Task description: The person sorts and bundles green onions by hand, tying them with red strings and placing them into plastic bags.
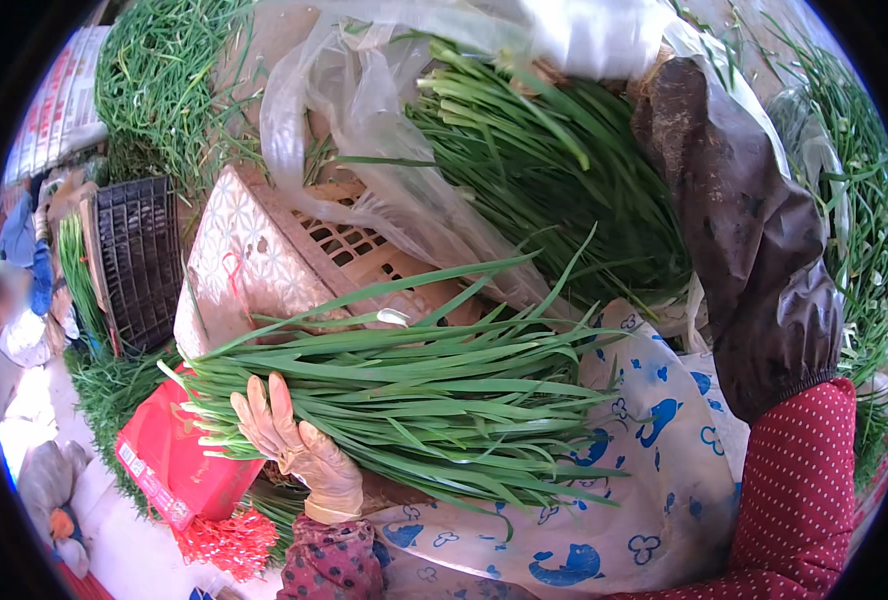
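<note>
My left hand (pixel 299 450), in a pale rubber glove, lies on a bunch of garlic chives (pixel 434 390). Its fingers stretch flat across the stalks near the pale cut ends and do not wrap round them. The leaves fan out to the right over a clear apron (pixel 614 510) with blue prints. My right arm, in a dark brown sleeve cover (pixel 734 220), reaches to the far side of a clear plastic bag (pixel 354 110). More garlic chives (pixel 564 190) lie in that bag. My right hand is mostly hidden by blurred plastic there, so its fingers cannot be made out.
Beyond the bunch stand a patterned board (pixel 249 255) and a brown plastic crate (pixel 364 250). A red box (pixel 189 450) and red shredded ties (pixel 229 540) lie at left. A black crate (pixel 139 260), heaped greens (pixel 164 90) and another person (pixel 24 290) are farther off.
</note>
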A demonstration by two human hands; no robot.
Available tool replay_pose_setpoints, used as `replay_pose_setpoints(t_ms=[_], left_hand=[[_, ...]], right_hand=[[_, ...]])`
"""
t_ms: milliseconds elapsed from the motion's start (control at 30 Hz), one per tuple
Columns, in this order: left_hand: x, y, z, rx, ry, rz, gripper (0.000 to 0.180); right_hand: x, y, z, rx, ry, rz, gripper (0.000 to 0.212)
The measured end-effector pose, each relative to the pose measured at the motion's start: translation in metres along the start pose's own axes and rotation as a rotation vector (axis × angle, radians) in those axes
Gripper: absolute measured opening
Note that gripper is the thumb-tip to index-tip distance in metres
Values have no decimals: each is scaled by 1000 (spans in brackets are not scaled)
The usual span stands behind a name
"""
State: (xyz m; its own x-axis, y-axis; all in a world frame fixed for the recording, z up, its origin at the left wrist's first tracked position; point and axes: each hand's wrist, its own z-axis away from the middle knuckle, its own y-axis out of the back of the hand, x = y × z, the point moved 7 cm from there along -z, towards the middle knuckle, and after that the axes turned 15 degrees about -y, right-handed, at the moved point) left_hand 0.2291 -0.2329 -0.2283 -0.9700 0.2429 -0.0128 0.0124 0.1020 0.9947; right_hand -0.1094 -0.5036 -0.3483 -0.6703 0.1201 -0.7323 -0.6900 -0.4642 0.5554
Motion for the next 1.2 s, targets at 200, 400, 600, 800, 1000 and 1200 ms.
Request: replay_pose_setpoints(t_ms=[200, 400, 600, 800, 1000, 1200], left_hand=[[0, 22, -9, -278, -25, 8, 49], [30, 92, -74, -390, -135, 45, 49], [106, 49, -153, -294, 355, 1482, 72], [175, -61, -209, -440, 405, 1678, 71], [159, -127, -226, -238, 494, 2051, 62], [172, -134, -231, -336, 495, 2253, 40]], right_hand=[[1, -2, 16, -28, 65, -226, 67], [1, 10, 23, -36, 121, -329, 67], [-8, 12, 14, -81, 185, -391, 67], [-10, 11, 24, -189, 208, -444, 67], [-20, 4, 31, -103, 281, -427, 73], [-19, 11, 41, -227, 156, -503, 77]])
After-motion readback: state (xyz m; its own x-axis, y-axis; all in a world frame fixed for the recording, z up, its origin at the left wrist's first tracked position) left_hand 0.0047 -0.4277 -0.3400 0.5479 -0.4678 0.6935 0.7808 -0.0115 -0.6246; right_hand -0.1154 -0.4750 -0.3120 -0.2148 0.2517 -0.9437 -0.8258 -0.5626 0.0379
